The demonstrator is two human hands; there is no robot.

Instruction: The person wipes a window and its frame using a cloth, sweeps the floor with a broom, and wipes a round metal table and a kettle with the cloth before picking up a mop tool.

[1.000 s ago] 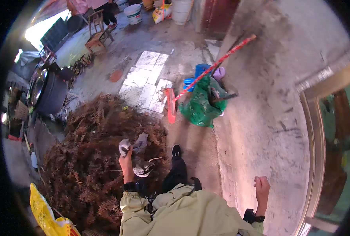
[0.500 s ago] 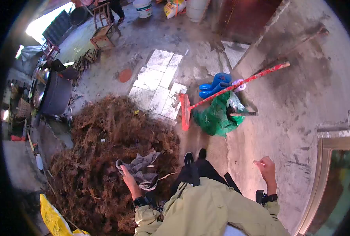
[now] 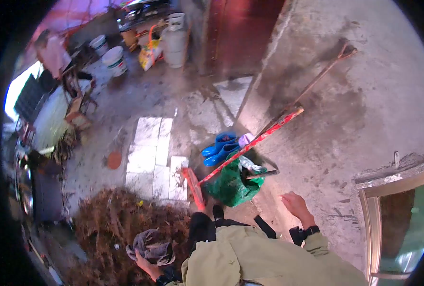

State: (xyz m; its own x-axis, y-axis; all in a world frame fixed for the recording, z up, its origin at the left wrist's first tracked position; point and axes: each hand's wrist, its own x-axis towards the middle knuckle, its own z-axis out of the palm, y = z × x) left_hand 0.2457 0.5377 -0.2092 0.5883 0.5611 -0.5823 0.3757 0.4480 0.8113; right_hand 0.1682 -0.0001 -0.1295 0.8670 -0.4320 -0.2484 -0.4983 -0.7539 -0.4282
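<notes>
My left hand [image 3: 147,266] is closed on a crumpled grey cloth [image 3: 153,247], held over the pile of brown dried plant matter [image 3: 126,224]. On the other side, my right hand [image 3: 296,206] hangs in the air with loosely bent fingers and nothing visible in it. Nearest to that hand is a green plastic bag [image 3: 233,186] on the floor. A red broom-like tool [image 3: 250,145] with a long handle slants across the bag, its red head [image 3: 193,188] resting at the left.
Blue boots [image 3: 221,150] stand behind the bag. White tiles [image 3: 147,157] lie on the concrete floor. Farther back are a wooden chair [image 3: 78,112], a white bucket [image 3: 114,61], a gas cylinder [image 3: 175,45] and another person [image 3: 54,57]. A framed glass door or window [image 3: 403,229] is at right.
My view has tilted up and turned, bringing the person at the back into sight. The bag and boots appear lower and closer to me. The cloth stays in my left hand.
</notes>
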